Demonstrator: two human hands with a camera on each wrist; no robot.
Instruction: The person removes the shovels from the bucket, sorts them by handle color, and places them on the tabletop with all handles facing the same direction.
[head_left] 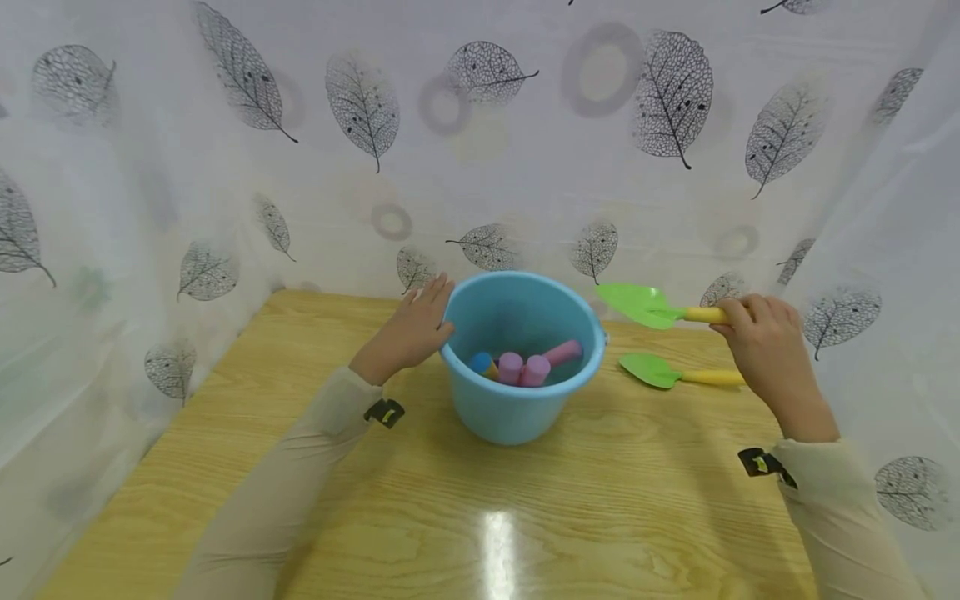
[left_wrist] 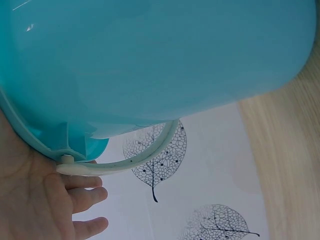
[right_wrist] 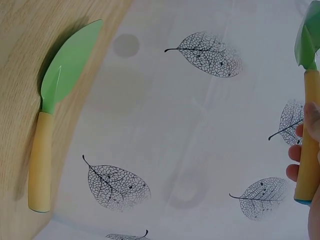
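A light blue bucket (head_left: pixel 517 408) stands upright on the table, with pink-purple cylinders (head_left: pixel 511 367) and a blue-ended piece (head_left: pixel 482 363) inside. My left hand (head_left: pixel 411 329) touches the bucket's left rim with its fingers straight. In the left wrist view the palm lies beside the rim, near the pale handle (left_wrist: pixel 120 166). My right hand (head_left: pixel 772 354) grips the yellow handle of a green trowel (head_left: pixel 647 308), raised above the table with its blade toward the bucket. Below it a second green trowel (head_left: pixel 652 369) lies flat on the table; it also shows in the right wrist view.
The wooden table (head_left: pixel 600 508) ends at a white curtain (head_left: pixel 480 183) printed with grey leaves, which hangs behind and along both sides. Light reflects off the tabletop near the front.
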